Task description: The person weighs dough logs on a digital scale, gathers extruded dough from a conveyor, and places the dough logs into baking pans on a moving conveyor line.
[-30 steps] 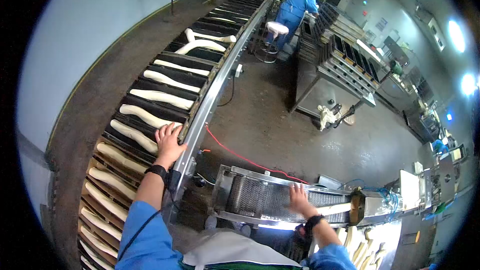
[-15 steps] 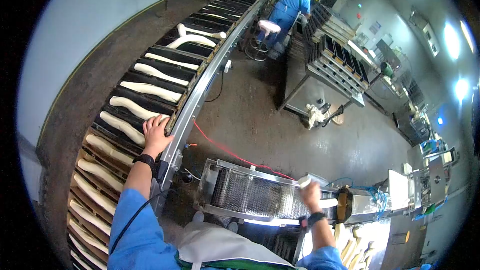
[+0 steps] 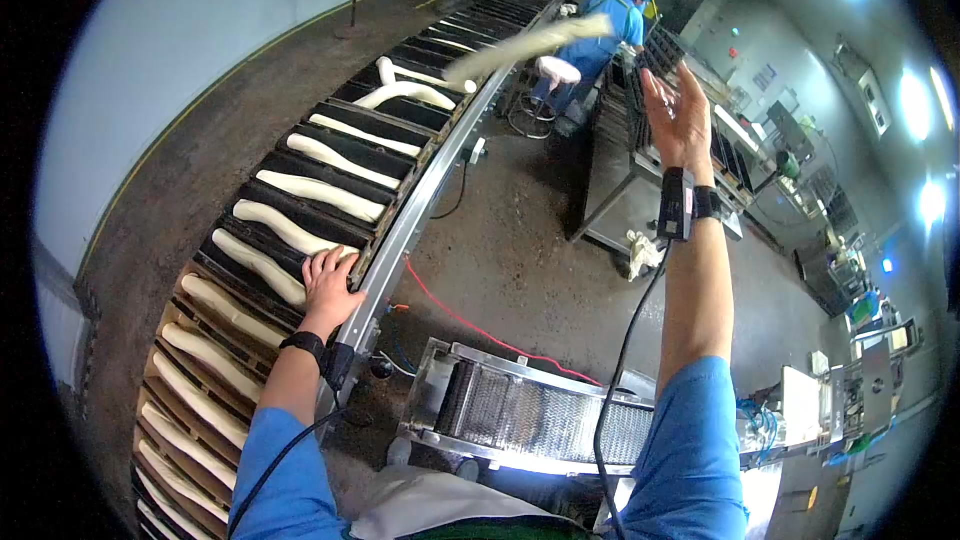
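My right hand (image 3: 683, 125) is raised at the upper right, its fingers stretched apart with nothing in them. Left of it, a long pale dough strip (image 3: 528, 46), blurred by motion, hangs in the air apart from the hand, above the far part of the tray line. My left hand (image 3: 332, 290) lies with fingers spread over the near side of the tray line, touching the end of a dough strip (image 3: 285, 227). Around it, more dough strips (image 3: 258, 262) lie in the slots of the black trays (image 3: 335, 155).
A metal rail (image 3: 440, 165) edges the tray line. A mesh conveyor belt (image 3: 540, 410) stands in front of me, with a red hose (image 3: 470, 330) behind it. Farther off are a stool (image 3: 557, 70), a co-worker in blue (image 3: 610, 15) and a steel table (image 3: 610, 190) with stacked trays.
My right hand has swung up and left from the mesh conveyor and let go of a dough strip, which is now airborne. The left hand stays on the tray line while the view has shifted slightly.
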`<control>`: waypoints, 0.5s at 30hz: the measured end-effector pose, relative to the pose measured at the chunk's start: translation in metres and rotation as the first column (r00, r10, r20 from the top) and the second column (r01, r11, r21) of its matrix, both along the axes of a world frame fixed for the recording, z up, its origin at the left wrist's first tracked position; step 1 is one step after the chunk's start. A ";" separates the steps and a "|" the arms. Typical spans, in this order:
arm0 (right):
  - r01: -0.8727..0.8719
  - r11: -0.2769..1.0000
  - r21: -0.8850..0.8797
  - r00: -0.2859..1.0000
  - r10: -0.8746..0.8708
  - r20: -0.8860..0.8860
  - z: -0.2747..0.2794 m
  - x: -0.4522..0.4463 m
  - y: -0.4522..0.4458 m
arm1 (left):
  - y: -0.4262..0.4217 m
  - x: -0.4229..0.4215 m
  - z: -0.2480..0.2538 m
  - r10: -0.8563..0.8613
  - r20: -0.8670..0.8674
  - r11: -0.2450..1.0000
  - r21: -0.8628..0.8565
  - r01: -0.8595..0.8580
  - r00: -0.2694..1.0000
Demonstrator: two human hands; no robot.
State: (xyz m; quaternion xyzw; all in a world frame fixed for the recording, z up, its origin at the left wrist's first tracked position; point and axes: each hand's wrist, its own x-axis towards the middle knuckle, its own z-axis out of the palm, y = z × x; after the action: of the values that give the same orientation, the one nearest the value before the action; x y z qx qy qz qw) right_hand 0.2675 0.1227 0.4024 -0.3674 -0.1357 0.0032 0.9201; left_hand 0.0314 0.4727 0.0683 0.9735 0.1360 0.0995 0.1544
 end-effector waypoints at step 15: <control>0.052 -0.545 -0.837 0.998 0.047 0.031 -0.391 -0.294 -0.234 | 0.000 0.001 -0.004 -0.010 -0.009 1.000 0.001 0.010 1.000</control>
State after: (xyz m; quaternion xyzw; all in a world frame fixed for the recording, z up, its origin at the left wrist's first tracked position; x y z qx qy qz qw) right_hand -0.0262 -0.1112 0.0111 -0.9840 -0.0868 0.1082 0.1114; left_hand 0.0320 0.4724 0.0643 0.9747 0.1318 0.0946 0.1541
